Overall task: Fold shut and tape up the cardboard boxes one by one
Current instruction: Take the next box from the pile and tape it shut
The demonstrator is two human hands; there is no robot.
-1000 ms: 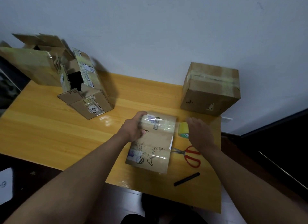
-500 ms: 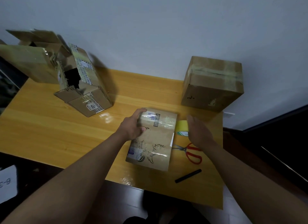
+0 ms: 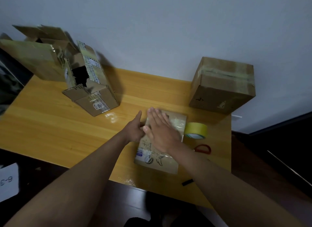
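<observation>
Tape roll [image 3: 196,130] right of flat box [image 3: 160,152], apparently touching it.

Four cardboard boxes: two open [image 3: 33,57] [image 3: 91,90], one taped shut [image 3: 222,84], one flat [image 3: 160,142]. One tape roll [image 3: 196,130], one scissors [image 3: 203,149], one black marker [image 3: 187,182], two hands [image 3: 135,130] [image 3: 160,130].

Head view. I see both forearms bare, entering from the bottom edge and converging toward centre. Right hand [image 3: 162,133]: palm down, fingers [image 3: 154,112] straight and close together, pointing away from me and slightly left, thumb spread out to the left. Right wrist angled across toward the left arm. Left hand [image 3: 134,131]: set on its edge, partly hidden under the right hand; one finger extended forward, the remaining fingers not visible. I note motion blur on the right fingertips.
</observation>
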